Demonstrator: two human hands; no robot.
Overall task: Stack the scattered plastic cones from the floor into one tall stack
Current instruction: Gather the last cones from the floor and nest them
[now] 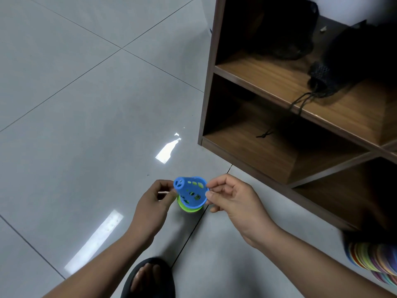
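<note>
— Holding what, those hands?
— The blue cone [191,193]. The right hand [232,196] pinches its wide rim; the left hand [154,196] curls its fingers round the narrow top.
— Where is it?
— Tilted over a green cone [189,208], above the floor [86,104], near the wooden shelf [279,82].

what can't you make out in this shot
- green cone: head view, mostly covered by the blue cone; how many cones sit nested under it is hidden.
- coloured stack: head view, cut off by the right edge and shadowed; cones or rings, cannot tell.
- bags on the shelf: head view, too dark to tell contents.
</note>
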